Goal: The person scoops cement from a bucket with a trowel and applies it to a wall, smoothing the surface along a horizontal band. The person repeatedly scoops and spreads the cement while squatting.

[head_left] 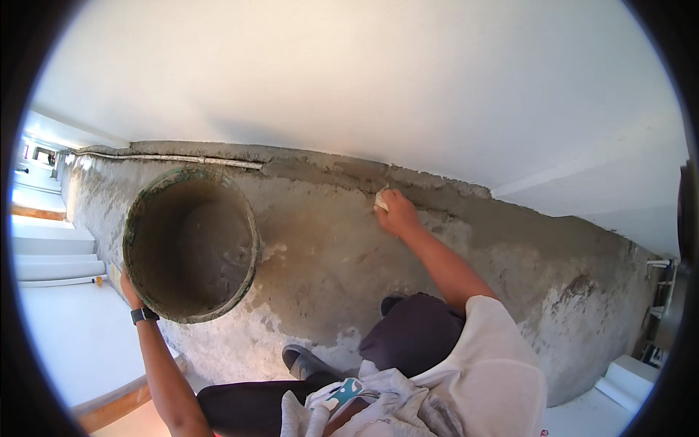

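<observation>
A large round bucket [191, 246], dark and crusted with cement at its rim, is on my left with its mouth facing me. Grey residue coats its inside. My left hand [129, 291], below a dark wristwatch, grips the bucket's outer left side; most of its fingers are hidden behind it. Ahead, my right hand [397, 213] is closed round a small pale, sponge-like piece [381, 202]. It rests against the damp grey mortar strip [328, 169] along the foot of the white wall.
A thin pale pipe [196, 159] runs along the wall base behind the bucket. The rough concrete floor [313, 255] has wet and whitish patches. White steps [54, 255] rise at the left. Past the floor's right end, a white block [630, 379] stands near some shelving [659, 309].
</observation>
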A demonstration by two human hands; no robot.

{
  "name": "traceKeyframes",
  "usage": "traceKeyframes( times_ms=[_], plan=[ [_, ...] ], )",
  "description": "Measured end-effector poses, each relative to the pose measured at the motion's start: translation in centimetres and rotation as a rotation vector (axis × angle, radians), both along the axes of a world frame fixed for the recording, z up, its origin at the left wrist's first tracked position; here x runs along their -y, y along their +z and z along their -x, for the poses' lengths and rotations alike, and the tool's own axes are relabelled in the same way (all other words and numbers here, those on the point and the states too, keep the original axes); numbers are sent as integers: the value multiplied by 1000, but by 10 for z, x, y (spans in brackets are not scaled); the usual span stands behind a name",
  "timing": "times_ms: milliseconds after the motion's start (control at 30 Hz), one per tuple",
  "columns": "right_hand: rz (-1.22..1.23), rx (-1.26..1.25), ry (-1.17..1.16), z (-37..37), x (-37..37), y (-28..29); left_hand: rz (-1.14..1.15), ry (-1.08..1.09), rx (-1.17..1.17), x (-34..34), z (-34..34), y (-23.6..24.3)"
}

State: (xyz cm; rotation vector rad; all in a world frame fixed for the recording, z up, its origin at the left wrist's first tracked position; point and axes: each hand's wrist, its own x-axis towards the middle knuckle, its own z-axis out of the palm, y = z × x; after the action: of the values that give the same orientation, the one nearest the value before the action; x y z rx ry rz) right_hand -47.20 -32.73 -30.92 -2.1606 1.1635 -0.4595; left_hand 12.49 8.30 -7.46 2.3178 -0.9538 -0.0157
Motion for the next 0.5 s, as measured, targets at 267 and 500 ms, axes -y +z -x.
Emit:
traceKeyframes(
  times_ms=[267,500],
  plan=[
    [1,14,-20,33,-3,-7,-21,15,41,8,8,7],
    [-79,-79,-15,45,-6,-4,-52,-11,22,11,12,11]
  ],
)
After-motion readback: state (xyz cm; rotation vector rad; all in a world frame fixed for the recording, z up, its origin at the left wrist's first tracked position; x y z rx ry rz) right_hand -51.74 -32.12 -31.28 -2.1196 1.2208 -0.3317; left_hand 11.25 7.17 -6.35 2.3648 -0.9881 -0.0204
